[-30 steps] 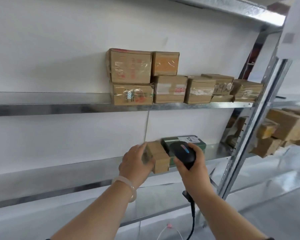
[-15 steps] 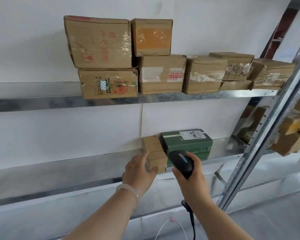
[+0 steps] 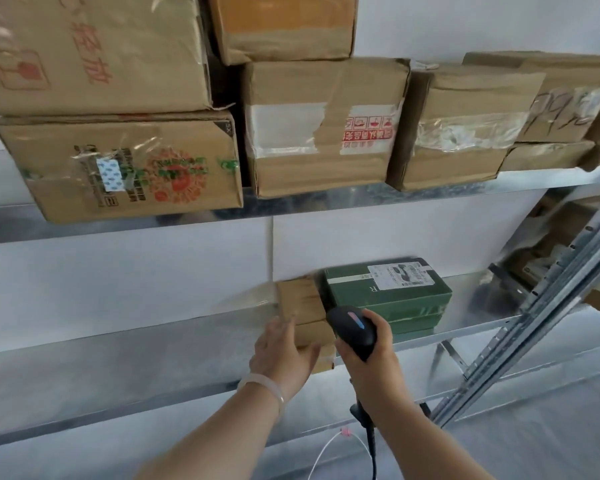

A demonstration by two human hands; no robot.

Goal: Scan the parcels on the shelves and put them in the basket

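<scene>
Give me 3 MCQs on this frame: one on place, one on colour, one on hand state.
1. The small brown parcel sits where?
A. upper shelf
B. lower shelf, left of the green box
C. on the floor
2. The box with the white label is?
A. green
B. red
C. blue
3. The right hand is?
A. empty
B. gripping a black scanner
C. holding tape

B: it rests on the lower shelf against the green box.
A: its faces are dark green.
B: fingers wrap the scanner; the left hand grasps the parcel.

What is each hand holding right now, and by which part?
Right hand grips the scanner by its handle. Left hand clasps the small brown parcel at its near left end.
</scene>
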